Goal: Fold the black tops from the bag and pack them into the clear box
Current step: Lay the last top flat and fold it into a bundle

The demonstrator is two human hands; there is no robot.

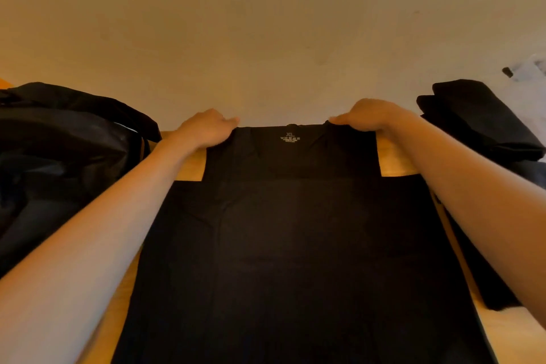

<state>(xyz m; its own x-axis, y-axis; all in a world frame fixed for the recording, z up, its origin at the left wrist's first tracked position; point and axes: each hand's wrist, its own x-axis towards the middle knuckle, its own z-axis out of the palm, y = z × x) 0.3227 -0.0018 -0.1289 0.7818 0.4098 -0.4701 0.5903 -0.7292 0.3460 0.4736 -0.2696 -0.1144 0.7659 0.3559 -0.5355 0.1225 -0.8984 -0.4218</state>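
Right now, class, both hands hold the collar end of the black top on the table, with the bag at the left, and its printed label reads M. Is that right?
Not quite. The head view shows the label reads XL, not M. The rest holds: the left hand and right hand hold the collar end of the black top on the table, bag at left.

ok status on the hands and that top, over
Left hand and right hand each grip a shoulder of the black top. Top flat on table. Bag left, folded pile right; nothing blocking.

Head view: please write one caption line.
Both hands pinch the shoulders of a black cotton top spread flat.
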